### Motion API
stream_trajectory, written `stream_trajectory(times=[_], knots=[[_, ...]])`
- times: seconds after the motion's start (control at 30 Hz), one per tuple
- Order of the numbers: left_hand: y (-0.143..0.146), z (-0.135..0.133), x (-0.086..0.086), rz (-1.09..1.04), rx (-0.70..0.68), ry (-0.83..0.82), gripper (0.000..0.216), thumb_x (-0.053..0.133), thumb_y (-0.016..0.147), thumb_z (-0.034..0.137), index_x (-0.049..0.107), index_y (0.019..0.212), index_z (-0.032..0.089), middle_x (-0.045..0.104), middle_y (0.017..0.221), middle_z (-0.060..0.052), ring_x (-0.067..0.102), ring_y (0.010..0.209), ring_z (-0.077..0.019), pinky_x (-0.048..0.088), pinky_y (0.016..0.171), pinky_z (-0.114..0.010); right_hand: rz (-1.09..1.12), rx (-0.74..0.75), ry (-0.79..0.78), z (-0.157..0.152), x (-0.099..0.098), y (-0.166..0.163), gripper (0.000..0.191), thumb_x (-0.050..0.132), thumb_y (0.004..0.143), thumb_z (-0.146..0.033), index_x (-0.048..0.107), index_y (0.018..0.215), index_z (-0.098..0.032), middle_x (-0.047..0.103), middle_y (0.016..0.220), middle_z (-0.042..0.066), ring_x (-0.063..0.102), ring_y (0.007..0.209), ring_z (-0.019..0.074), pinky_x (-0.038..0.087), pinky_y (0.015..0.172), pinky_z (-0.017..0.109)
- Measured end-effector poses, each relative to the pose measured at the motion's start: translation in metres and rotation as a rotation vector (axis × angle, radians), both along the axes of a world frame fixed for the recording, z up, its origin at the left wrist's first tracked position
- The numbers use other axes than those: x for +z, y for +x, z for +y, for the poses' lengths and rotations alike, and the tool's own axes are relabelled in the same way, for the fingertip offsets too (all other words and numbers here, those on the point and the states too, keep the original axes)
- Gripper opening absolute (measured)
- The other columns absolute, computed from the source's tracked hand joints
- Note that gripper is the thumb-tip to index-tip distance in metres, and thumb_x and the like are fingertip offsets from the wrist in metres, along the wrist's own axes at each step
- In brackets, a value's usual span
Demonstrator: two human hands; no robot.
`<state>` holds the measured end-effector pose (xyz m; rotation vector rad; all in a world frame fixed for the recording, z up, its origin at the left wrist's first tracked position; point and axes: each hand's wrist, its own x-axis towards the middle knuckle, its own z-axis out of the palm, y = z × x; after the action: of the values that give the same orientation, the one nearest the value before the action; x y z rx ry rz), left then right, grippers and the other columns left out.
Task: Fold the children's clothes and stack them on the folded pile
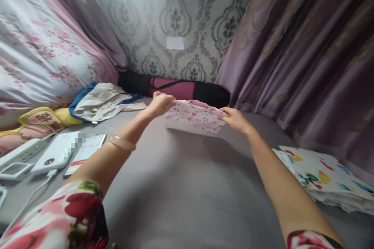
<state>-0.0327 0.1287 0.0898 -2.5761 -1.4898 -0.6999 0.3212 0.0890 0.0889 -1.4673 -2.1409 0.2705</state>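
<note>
A white cloth with small pink and red prints (195, 116) hangs between my hands, a little above the grey sheet (187, 186). It is gathered or folded along the top, where a pink part shows; whether it is a garment I cannot tell. My left hand (161, 103) pinches its left upper corner, fingers closed. At the right upper corner my right hand (235, 118) grips it between thumb and fingers. The cloth casts a shadow on the sheet below.
Right of me lies a stack of folded white cloths (324, 173) with colourful prints. On the left are a phone (87, 151), a white power bank (55, 151) with a cable, a power strip (20, 151) and crumpled beige clothing (102, 103). A black and maroon bag (175, 87) lies against the wall.
</note>
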Motion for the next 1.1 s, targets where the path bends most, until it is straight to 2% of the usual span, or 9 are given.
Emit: stream_trajectory(times=[0.07, 0.13, 0.3, 0.43, 0.57, 0.63, 0.7, 0.9, 1.1], knots=[[-0.002, -0.022, -0.014, -0.050, -0.045, 0.058, 0.036, 0.042, 0.094, 0.040, 0.065, 0.111, 0.019, 0.071, 0.100, -0.007, 0.061, 0.099, -0.0213, 0.021, 0.106, -0.039, -0.061, 0.001, 0.092, -0.023, -0.007, 0.001, 0.027, 0.059, 0.083, -0.025, 0.068, 0.108, -0.020, 0.071, 0.104, 0.005, 0.061, 0.093, 0.0216, 0.045, 0.084, 0.031], [-0.006, -0.046, -0.033, -0.054, -0.103, 0.041, 0.036, 0.039, 0.096, 0.039, 0.065, 0.112, 0.019, 0.072, 0.102, -0.007, 0.062, 0.098, -0.0200, 0.018, 0.109, -0.039, -0.119, 0.057, 0.146, -0.046, -0.024, 0.002, 0.024, 0.055, 0.086, -0.022, 0.067, 0.106, -0.020, 0.070, 0.106, 0.007, 0.059, 0.096, 0.0229, 0.045, 0.088, 0.034], [-0.018, -0.096, -0.080, 0.029, -0.248, -0.134, 0.032, 0.039, 0.097, 0.033, 0.064, 0.111, 0.021, 0.072, 0.106, -0.006, 0.064, 0.099, -0.0174, 0.017, 0.113, -0.040, -0.193, 0.219, 0.103, -0.093, -0.083, 0.005, 0.025, 0.046, 0.093, -0.020, 0.064, 0.109, -0.021, 0.068, 0.107, 0.008, 0.058, 0.098, 0.0232, 0.045, 0.089, 0.037], [-0.024, -0.119, -0.099, 0.062, -0.287, -0.231, 0.031, 0.038, 0.096, 0.027, 0.062, 0.114, 0.023, 0.071, 0.107, -0.004, 0.064, 0.097, -0.0163, 0.020, 0.114, -0.040, -0.235, 0.238, 0.071, -0.118, -0.107, 0.003, 0.026, 0.044, 0.094, -0.019, 0.063, 0.111, -0.023, 0.067, 0.111, 0.009, 0.057, 0.101, 0.0237, 0.046, 0.089, 0.038], [-0.026, -0.131, -0.106, 0.068, -0.327, -0.321, 0.046, 0.039, 0.082, 0.008, 0.060, 0.120, 0.023, 0.066, 0.122, -0.006, 0.060, 0.113, -0.0191, 0.036, 0.106, -0.034, -0.286, 0.228, 0.070, -0.134, -0.113, -0.002, 0.035, 0.041, 0.092, -0.012, 0.060, 0.119, -0.024, 0.065, 0.116, 0.009, 0.056, 0.105, 0.0241, 0.047, 0.089, 0.040], [-0.029, -0.135, -0.106, 0.066, -0.338, -0.355, 0.059, 0.039, 0.071, 0.001, 0.058, 0.122, 0.022, 0.062, 0.130, -0.006, 0.055, 0.121, -0.0196, 0.040, 0.103, -0.030, -0.299, 0.223, 0.068, -0.139, -0.115, -0.003, 0.039, 0.039, 0.091, -0.010, 0.060, 0.121, -0.024, 0.064, 0.117, 0.009, 0.057, 0.105, 0.0238, 0.047, 0.090, 0.040], [-0.031, -0.138, -0.104, 0.051, -0.344, -0.374, 0.063, 0.039, 0.066, 0.000, 0.059, 0.121, 0.022, 0.062, 0.130, -0.005, 0.055, 0.122, -0.0195, 0.042, 0.101, -0.029, -0.303, 0.223, 0.057, -0.142, -0.114, -0.003, 0.042, 0.038, 0.090, -0.009, 0.060, 0.122, -0.024, 0.064, 0.117, 0.009, 0.057, 0.105, 0.0233, 0.047, 0.090, 0.039], [-0.039, -0.142, -0.094, -0.094, -0.349, -0.387, 0.047, 0.035, 0.075, 0.004, 0.065, 0.108, 0.019, 0.069, 0.114, -0.005, 0.064, 0.106, -0.0177, 0.046, 0.094, -0.026, -0.214, 0.267, 0.049, -0.148, -0.102, 0.000, 0.044, 0.038, 0.090, -0.009, 0.059, 0.125, -0.024, 0.064, 0.119, 0.008, 0.057, 0.107, 0.0218, 0.046, 0.094, 0.040], [-0.044, -0.147, -0.098, -0.133, -0.306, -0.457, 0.043, 0.036, 0.075, 0.010, 0.067, 0.104, 0.018, 0.071, 0.107, -0.005, 0.065, 0.100, -0.0184, 0.048, 0.091, -0.027, -0.168, 0.311, 0.006, -0.165, -0.100, -0.002, 0.038, 0.039, 0.092, -0.012, 0.061, 0.121, -0.022, 0.064, 0.115, 0.009, 0.056, 0.107, 0.0207, 0.046, 0.094, 0.037]])
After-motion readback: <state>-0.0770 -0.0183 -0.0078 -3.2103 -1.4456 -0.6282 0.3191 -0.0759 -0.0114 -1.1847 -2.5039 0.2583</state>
